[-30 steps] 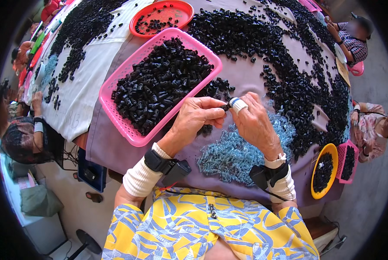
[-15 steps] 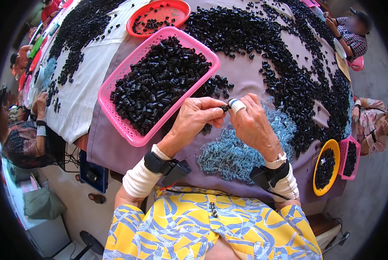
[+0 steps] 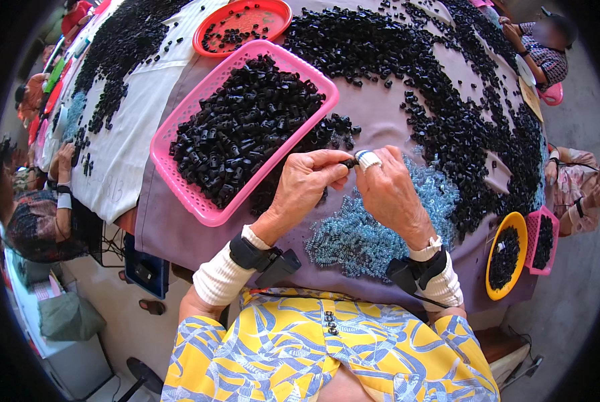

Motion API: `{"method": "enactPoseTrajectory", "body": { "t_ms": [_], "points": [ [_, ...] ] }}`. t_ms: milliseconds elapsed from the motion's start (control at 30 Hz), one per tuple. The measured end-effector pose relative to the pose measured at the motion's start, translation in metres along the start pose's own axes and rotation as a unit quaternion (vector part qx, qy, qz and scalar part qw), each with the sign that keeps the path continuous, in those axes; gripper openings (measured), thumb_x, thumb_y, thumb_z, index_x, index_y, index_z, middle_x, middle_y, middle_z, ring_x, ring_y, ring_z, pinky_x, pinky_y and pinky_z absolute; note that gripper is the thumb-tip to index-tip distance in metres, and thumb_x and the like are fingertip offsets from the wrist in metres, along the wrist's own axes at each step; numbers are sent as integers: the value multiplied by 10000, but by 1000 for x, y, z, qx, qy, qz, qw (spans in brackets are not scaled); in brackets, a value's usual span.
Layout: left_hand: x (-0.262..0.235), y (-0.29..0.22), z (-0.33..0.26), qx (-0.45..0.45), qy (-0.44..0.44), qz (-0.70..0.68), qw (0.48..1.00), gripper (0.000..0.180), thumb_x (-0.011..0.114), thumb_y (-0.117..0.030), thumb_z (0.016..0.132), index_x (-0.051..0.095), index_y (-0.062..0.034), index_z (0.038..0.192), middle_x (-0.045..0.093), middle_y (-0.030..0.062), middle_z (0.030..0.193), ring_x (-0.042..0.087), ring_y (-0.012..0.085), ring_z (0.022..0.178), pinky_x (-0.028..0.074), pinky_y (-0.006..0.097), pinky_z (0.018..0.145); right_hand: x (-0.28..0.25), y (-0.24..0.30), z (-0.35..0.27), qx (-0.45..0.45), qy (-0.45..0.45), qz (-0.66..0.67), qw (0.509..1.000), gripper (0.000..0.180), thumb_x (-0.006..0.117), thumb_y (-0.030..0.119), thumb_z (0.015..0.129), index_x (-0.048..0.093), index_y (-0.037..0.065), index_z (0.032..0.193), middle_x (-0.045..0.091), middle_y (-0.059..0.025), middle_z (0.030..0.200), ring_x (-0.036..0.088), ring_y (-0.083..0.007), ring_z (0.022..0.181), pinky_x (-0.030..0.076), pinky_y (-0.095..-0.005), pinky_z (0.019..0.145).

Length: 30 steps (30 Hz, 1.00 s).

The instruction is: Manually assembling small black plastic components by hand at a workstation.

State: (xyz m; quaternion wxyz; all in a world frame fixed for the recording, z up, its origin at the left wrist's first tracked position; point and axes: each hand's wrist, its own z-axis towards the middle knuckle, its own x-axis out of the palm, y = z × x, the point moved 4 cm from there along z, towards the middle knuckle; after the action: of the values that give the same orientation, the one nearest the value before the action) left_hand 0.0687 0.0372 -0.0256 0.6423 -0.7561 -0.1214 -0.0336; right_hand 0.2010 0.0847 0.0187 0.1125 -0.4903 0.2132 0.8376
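Observation:
Between the fingertips of both my hands is a small black plastic part [image 3: 348,163]. My left hand [image 3: 303,184] pinches it from the left with thumb and forefinger. My right hand [image 3: 395,194], with a blue-striped white wrap on one finger, is closed at the part's other end; its fingertips are partly hidden. Just beyond my left hand stands a pink basket [image 3: 173,177] heaped with similar black parts. Below and beside my right hand lies a pile of small pale-blue coils [image 3: 357,241] that look like springs.
Loose black parts [image 3: 360,50] spread across the cloth-covered table. A red tray [image 3: 209,13] sits beyond the basket. At the right edge are a yellow tray [image 3: 523,231] and a smaller pink basket [image 3: 551,258]. Other people [image 3: 35,218] sit around the table.
My left hand and wrist have shifted slightly to the right and turned a little. Both hands still hold the black part in nearly the same place.

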Motion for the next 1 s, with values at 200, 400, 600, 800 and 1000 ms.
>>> {"method": "enactPoseTrajectory", "body": {
  "t_ms": [200,400,600,800,1000],
  "points": [
    [-1,5,0,5,-8,11,1000,197,610,-46,850,653,21,1030,660,53,828,620,98,720,517,219,677,3,1,-2,4,22,-21,1000,84,542,10,707,522,-16,784,557,-146,745,558,-296,769,416,-408,768],
    [5,2,2,61,-34,0,998,184,612,-23,837,665,26,1006,650,42,813,607,87,713,511,216,679,2,1,-2,12,-4,-8,1000,56,552,17,726,535,-19,766,558,-148,747,556,-307,767,427,-412,757],
    [9,-4,0,122,-70,55,989,195,604,35,815,671,19,997,631,46,845,595,94,713,493,217,661,1,-2,-2,41,-30,34,998,59,560,28,789,541,-24,768,557,-157,745,548,-326,758,430,-416,744],
    [10,-13,0,237,-101,124,958,206,582,74,783,673,24,961,646,81,822,602,109,672,489,225,618,7,-4,-1,61,-69,95,991,61,544,33,808,546,-17,772,556,-160,725,547,-326,756,424,-418,741],
    [8,-2,6,124,-92,49,987,185,588,42,800,665,39,968,651,54,803,589,81,692,486,217,629,3,-6,5,43,-10,42,998,102,551,77,811,547,-5,751,578,-157,733,564,-313,757,397,-408,772]
  ]
}}
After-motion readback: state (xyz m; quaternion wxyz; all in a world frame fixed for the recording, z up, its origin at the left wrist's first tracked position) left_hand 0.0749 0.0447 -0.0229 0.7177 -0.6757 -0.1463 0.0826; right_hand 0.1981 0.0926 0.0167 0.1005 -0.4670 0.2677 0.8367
